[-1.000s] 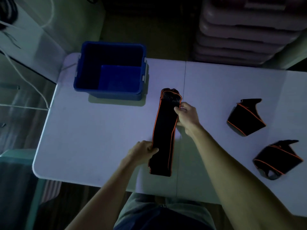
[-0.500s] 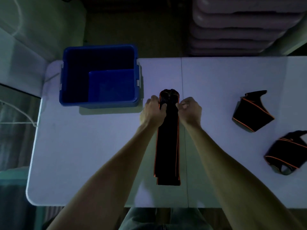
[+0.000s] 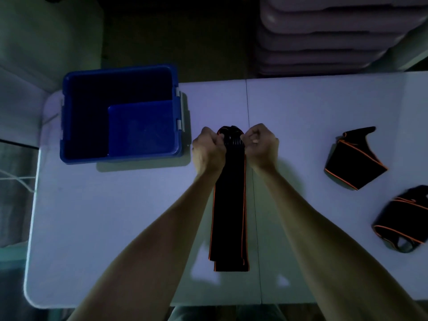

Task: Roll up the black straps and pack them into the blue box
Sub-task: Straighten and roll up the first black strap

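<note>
Barely anything's been moved since before: black strap (image 3: 228, 205), long axis bottom-to-top, far end pinched shut by left hand (image 3: 208, 149) and right hand (image 3: 261, 144); no writing readable.

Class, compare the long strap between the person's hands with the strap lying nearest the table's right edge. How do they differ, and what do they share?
The long strap lies stretched out straight; the right-edge strap sits bunched in a loose heap. The left hand and right hand grip the long strap's far end; the right-edge strap lies untouched. Both are black with orange edging, on the white table.
</note>
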`<control>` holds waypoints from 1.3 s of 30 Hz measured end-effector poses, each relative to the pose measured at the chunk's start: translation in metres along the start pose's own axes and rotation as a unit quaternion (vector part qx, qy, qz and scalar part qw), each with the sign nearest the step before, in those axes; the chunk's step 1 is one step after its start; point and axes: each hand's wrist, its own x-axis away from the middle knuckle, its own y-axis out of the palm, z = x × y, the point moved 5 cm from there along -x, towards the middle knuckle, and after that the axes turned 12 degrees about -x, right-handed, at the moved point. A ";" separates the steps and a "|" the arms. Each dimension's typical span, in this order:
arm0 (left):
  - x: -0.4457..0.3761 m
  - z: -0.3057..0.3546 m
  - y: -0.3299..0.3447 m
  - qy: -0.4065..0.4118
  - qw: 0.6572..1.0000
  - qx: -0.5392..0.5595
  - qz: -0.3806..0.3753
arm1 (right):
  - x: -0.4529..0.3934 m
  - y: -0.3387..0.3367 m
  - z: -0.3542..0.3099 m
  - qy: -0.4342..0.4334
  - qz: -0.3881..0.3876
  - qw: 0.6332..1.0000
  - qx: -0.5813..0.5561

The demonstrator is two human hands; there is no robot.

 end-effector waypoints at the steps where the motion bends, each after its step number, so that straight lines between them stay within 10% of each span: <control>1: -0.001 0.001 -0.001 -0.004 1.000 0.010 0.005 | -0.002 0.000 0.002 0.015 0.007 1.000 -0.006; 39: 0.174 -0.088 -0.023 0.014 0.990 -0.102 -0.101 | 0.165 -0.047 0.025 0.167 -0.150 0.969 0.100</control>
